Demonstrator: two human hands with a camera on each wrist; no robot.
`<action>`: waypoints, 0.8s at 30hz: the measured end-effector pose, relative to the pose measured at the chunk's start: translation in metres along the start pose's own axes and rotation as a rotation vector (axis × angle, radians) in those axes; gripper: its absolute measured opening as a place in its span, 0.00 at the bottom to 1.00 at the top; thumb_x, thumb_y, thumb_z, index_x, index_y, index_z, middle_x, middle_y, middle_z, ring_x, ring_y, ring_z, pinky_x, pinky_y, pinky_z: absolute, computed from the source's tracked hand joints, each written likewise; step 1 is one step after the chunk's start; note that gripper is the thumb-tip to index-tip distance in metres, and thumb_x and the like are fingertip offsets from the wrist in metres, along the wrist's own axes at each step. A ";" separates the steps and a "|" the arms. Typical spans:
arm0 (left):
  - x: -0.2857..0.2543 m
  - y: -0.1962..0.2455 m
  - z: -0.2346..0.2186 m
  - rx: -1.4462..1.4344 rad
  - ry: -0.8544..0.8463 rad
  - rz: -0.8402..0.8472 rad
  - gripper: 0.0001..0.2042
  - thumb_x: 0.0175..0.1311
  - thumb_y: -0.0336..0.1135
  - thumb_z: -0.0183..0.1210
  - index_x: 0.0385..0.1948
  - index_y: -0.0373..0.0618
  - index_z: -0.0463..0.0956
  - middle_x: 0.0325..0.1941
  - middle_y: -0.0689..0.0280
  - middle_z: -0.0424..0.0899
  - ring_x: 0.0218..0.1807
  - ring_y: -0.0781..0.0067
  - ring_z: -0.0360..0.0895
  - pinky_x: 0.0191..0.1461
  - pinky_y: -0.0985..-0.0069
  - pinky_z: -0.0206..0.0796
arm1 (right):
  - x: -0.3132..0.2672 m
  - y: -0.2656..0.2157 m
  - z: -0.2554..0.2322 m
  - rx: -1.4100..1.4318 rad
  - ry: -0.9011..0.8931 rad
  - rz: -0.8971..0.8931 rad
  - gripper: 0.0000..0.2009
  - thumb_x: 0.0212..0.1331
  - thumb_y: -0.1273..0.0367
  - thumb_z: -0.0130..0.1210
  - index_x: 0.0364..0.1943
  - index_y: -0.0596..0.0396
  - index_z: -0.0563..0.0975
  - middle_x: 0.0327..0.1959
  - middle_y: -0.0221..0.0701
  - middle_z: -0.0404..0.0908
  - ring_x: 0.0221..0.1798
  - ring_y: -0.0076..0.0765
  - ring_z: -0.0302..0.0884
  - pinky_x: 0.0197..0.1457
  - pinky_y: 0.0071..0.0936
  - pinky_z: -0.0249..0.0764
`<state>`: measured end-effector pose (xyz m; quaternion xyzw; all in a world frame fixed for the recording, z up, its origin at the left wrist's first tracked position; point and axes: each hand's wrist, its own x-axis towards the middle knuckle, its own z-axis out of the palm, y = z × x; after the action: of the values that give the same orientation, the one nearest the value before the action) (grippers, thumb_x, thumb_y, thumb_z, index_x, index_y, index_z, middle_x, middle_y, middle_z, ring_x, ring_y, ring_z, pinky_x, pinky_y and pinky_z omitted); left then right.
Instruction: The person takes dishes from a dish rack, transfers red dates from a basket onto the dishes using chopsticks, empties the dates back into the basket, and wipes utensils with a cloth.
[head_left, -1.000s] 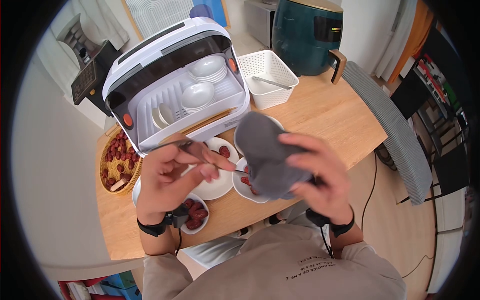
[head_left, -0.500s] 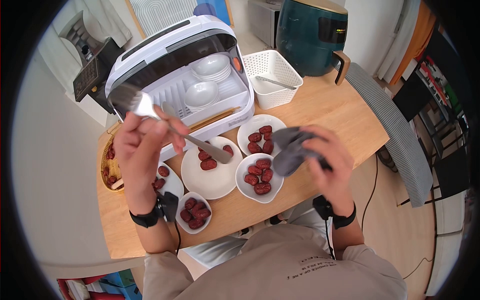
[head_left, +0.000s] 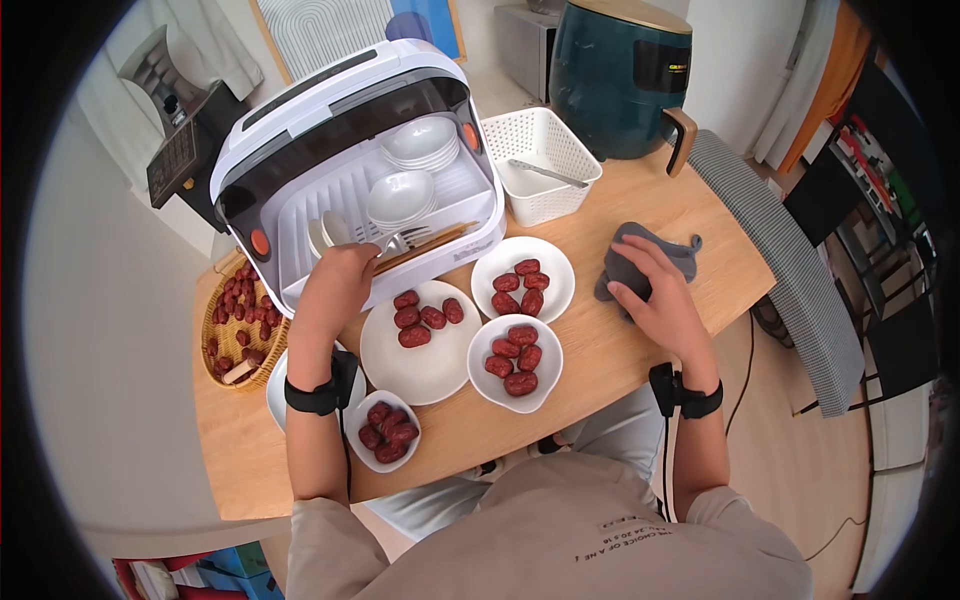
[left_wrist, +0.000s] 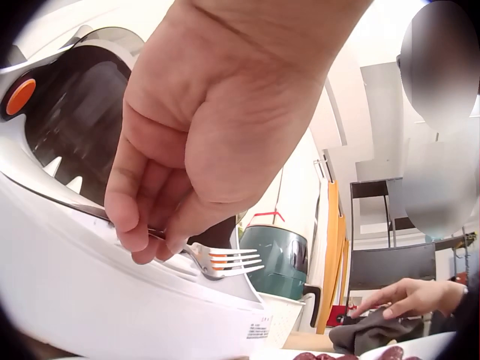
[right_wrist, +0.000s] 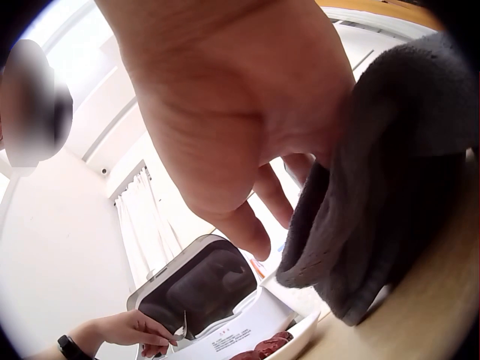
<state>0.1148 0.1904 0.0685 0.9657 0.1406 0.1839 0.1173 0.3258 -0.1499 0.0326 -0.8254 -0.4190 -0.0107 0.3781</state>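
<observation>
My left hand pinches a metal fork by its handle, at the front of the white dish box. The tines point right, beside the wooden chopsticks in the front slot. In the left wrist view the fingertips overlap the box's front edge. On the right of the table lies a crumpled grey cloth. Over it is my right hand, its fingers spread and loosely bent, right at the cloth and not curled round it. The right wrist view shows the cloth beside that hand.
Red dates lie on a large white plate, a round white dish, and in two bowls near the front. A wicker basket of dates stands left. Behind are a white perforated basket and a green air fryer.
My left hand has carried the fork from above the plates to the front of the dish box. My right hand has moved right and set the grey cloth down on the table.
</observation>
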 end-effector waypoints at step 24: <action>-0.001 -0.010 -0.007 -0.010 0.001 0.017 0.06 0.58 0.24 0.58 0.34 0.32 0.80 0.35 0.51 0.83 0.32 0.51 0.80 0.39 0.66 0.72 | 0.130 0.015 0.045 -0.425 -0.003 0.004 0.13 0.62 0.64 0.54 0.39 0.63 0.79 0.33 0.52 0.81 0.39 0.59 0.80 0.44 0.47 0.75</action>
<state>0.1091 0.2007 0.0715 0.9663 0.1315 0.1859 0.1205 0.4073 -0.0380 0.0352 -0.8875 -0.4063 -0.0967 0.1949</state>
